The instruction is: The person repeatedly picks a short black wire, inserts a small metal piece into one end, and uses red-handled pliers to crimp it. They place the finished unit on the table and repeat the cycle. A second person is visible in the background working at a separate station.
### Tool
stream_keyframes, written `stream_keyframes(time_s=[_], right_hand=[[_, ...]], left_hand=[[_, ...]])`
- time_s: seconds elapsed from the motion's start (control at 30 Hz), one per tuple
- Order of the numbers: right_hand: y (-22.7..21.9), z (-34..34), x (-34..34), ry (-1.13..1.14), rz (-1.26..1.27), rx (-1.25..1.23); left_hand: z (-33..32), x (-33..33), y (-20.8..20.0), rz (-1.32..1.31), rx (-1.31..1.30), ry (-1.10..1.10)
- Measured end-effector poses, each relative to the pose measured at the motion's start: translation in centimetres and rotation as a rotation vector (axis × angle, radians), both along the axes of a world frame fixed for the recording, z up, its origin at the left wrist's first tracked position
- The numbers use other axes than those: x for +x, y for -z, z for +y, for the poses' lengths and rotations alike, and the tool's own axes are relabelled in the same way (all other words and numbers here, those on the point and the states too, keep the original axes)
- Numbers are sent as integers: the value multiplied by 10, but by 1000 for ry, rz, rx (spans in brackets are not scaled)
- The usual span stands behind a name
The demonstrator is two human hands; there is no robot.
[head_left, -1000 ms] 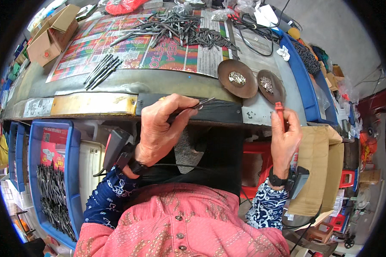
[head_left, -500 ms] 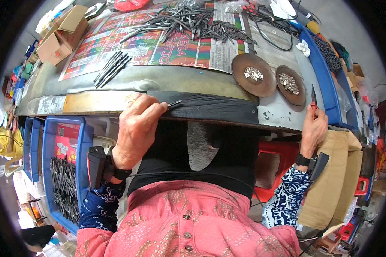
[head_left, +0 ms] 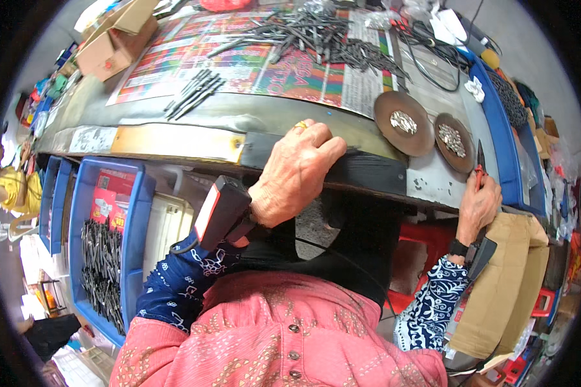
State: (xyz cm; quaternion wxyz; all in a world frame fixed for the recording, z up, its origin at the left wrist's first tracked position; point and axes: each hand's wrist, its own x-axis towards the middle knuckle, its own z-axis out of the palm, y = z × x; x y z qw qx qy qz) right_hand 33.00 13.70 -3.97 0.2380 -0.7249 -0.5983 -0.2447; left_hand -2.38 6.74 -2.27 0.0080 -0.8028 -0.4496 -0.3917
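My left hand (head_left: 300,171) is closed, knuckles up, over the black-covered front edge of the table. Whatever its fingers hold is hidden beneath them. At the table's right side, my right hand (head_left: 481,201) grips a slim pointed tool with a red handle (head_left: 479,173) and a dark tip directed away from me. Just left of that tip are two shallow brown dishes, the bigger (head_left: 387,132) and the smaller (head_left: 446,159), each with small silvery metal pieces in it. A small bundle of black rods (head_left: 195,93) lies farther left on the table.
A loose heap of black rods (head_left: 310,39) covers part of the printed sheet (head_left: 271,77) at the back. Blue bins stand at the left (head_left: 132,245) and right (head_left: 497,129). Cardboard boxes sit at far left (head_left: 113,48) and lower right (head_left: 497,277). Black cables (head_left: 426,68) coil behind the dishes.
My left hand has moved right along the table edge and turned over; the thin metal-tipped rod that showed at its fingertips is now out of sight. My right hand keeps its tool. The view has shifted.
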Motion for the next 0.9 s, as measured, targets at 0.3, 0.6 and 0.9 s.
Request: stream_keyframes(time_s=[0.3, 0.6, 0.9], right_hand=[[2, 2, 1, 0, -14, 7], [0, -1, -1, 9, -27, -29], [3, 2, 1, 10, -46, -47]], left_hand=[[-34, -35, -5, 56, 14, -111], [-9, -23, 0, -20, 42, -120], [-13, -127, -16, -30, 73, -491]])
